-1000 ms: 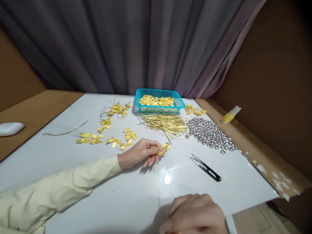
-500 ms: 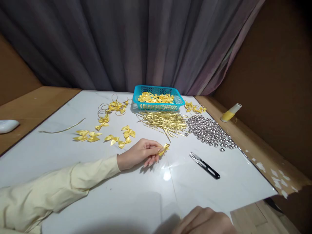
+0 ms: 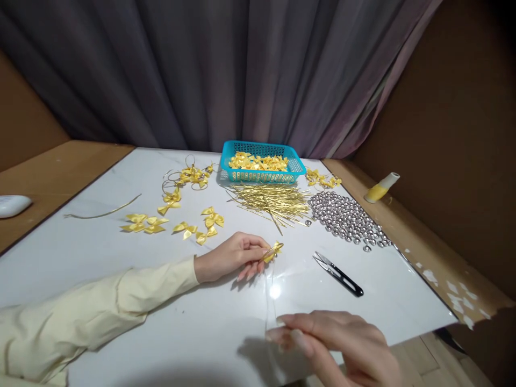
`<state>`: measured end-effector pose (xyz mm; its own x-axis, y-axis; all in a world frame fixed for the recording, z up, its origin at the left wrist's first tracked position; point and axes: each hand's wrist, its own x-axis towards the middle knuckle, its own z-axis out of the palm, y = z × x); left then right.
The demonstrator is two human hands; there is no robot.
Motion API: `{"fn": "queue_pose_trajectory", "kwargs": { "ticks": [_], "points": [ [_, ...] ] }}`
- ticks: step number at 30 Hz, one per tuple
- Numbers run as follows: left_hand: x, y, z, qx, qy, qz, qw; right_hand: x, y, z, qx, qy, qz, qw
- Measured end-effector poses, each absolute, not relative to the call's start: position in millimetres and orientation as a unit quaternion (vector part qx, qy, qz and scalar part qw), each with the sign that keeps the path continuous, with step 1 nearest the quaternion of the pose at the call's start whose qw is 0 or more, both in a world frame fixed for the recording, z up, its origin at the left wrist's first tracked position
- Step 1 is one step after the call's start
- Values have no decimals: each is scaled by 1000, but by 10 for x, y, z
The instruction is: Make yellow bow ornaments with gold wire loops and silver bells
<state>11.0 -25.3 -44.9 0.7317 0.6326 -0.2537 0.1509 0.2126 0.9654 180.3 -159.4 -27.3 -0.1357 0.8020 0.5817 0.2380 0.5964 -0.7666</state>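
The left hand (image 3: 231, 257) hides part of the bow (image 3: 271, 255), the bottom edge crops the right hand (image 3: 346, 344), and the thread (image 3: 274, 305) looks too faint to trace.

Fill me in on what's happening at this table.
The left hand pinches a yellow bow. The right hand is nearer the camera; a thin thread seems to run from the bow toward it, though its grip on that is unclear. Black-handled snips lie untouched, with gold strips, silver beads and a blue basket of more bows beyond.
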Motion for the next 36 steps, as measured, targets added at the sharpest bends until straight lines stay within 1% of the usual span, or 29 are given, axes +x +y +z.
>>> {"fn": "queue_pose_trajectory", "kwargs": {
  "ticks": [3, 9, 13, 19, 22, 28, 32, 36],
  "points": [
    [103, -262, -430, 604, 312, 159, 716, 1863, -1596, -244, -448, -678, 215, 542],
    [101, -287, -387, 593, 281, 127, 744, 1947, -1527, -289, -579, -625, 208, 481],
    [110, -304, -361, 563, 268, 115, 773, 1981, -1466, -362, -574, -667, 174, 443],
    [94, -301, -368, 548, 246, 93, 794, 2011, -1413, -446, -546, -762, 116, 328],
    [92, -298, -365, 539, 240, 79, 803, 1999, -1397, -445, -544, -773, 116, 305],
    [97, -294, -351, 537, 225, 74, 809, 2002, -1385, -438, -528, -777, 150, 309],
    [91, -291, -371, 539, 226, 79, 808, 2016, -1401, -444, -501, -763, 188, 362],
    [95, -292, -379, 529, 238, 82, 810, 2010, -1431, -447, -510, -722, 230, 408]
  ]
}}
